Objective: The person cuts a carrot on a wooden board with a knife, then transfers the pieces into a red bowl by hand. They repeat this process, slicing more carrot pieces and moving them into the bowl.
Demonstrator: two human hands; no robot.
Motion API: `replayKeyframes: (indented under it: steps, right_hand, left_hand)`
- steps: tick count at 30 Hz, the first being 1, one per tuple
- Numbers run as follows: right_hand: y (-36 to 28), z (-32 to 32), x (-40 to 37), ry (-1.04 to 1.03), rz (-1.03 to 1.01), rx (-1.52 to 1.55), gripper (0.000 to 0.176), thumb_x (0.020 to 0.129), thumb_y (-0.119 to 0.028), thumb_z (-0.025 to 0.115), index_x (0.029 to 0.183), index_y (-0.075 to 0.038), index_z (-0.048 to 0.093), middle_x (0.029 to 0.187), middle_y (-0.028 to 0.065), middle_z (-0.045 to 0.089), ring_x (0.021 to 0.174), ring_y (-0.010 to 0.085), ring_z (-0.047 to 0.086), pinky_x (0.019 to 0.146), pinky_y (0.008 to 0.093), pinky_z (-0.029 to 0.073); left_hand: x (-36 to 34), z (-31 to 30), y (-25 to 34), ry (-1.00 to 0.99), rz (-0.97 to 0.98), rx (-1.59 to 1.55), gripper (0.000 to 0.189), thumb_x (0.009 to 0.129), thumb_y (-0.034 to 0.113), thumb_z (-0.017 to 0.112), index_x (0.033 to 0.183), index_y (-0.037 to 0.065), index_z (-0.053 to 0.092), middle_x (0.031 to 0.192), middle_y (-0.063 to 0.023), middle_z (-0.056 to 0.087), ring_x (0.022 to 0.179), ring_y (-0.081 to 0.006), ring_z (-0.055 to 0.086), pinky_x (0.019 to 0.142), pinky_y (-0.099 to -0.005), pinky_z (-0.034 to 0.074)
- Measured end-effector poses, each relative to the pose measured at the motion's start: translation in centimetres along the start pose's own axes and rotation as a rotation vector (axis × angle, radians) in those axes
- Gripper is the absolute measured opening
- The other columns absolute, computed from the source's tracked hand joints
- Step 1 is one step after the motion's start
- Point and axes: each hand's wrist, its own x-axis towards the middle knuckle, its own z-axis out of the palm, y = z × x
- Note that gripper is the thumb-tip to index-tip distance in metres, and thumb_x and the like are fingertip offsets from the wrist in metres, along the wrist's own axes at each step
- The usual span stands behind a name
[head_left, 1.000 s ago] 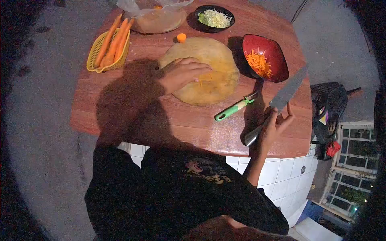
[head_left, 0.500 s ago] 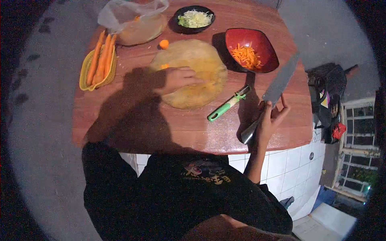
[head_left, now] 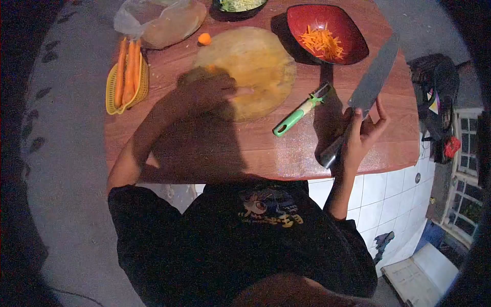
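Note:
On the round wooden cutting board [head_left: 266, 61], my left hand [head_left: 217, 88] rests over the left part, in deep shadow. One finger stretches out to the right along the wood, and I see nothing held. A small orange carrot bit [head_left: 210, 68] shows just behind the hand. My right hand [head_left: 360, 135] grips a large knife [head_left: 376, 77] near where blade and handle meet, its blade pointing away to the upper right. Between the hands lies a green-handled peeler [head_left: 302, 111], touched by neither. A carrot stub [head_left: 204, 39] sits at the board's upper left edge.
A red bowl [head_left: 353, 38] with carrot strips [head_left: 322, 42] stands behind the peeler. Whole carrots [head_left: 128, 77] fill a yellow basket [head_left: 141, 79] on the left. At the back are a plastic bag [head_left: 174, 23] and a dark bowl of pale shredded vegetable [head_left: 240, 5].
The view has tilted, so the table things sit higher. My left hand has drawn back slightly on the board, its fingers more bent. My right hand still holds the knife.

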Motion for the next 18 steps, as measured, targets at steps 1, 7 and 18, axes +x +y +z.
replayKeyframes:
  steps: [1, 7, 18]
  right_hand:
    - [0.1, -0.1, 0.0, 0.007, 0.004, 0.027, 0.043, 0.097, -0.012, 0.058, 0.134, -0.009, 0.036, 0.085, 0.0087, 0.063, 0.068, 0.0092, 0.055, 0.057, 0.0216, 0.041]
    - [-0.1, -0.2, 0.0, 0.03, -0.014, 0.028, 0.041, 0.097, -0.011, 0.057, 0.132, -0.009, 0.037, 0.087, 0.009, 0.064, 0.072, 0.0093, 0.056, 0.062, 0.021, 0.042]
    - [-1.2, -0.2, -0.5, 0.004, 0.094, 0.062, 0.039, 0.098, -0.011, 0.057, 0.131, -0.01, 0.037, 0.096, 0.0109, 0.063, 0.079, 0.0105, 0.058, 0.064, 0.0228, 0.044]
  left_hand:
    - [-0.3, 3.7, -0.9, 0.288, 0.016, -0.41, 0.056, 0.089, 0.018, 0.055, 0.143, 0.021, 0.044, 0.107, -0.0142, 0.055, 0.103, -0.0295, 0.056, 0.095, -0.0406, 0.045]
    - [2.1, -6.4, 1.7, -0.129, -0.099, -0.26, 0.062, 0.083, 0.023, 0.065, 0.141, 0.013, 0.044, 0.114, -0.0158, 0.056, 0.11, -0.0326, 0.055, 0.099, -0.0429, 0.043]
    - [7.0, -8.9, -3.5, -0.297, -0.496, -0.636, 0.055, 0.085, 0.02, 0.065, 0.135, 0.011, 0.045, 0.11, -0.0114, 0.06, 0.096, -0.0273, 0.062, 0.079, -0.0439, 0.052]
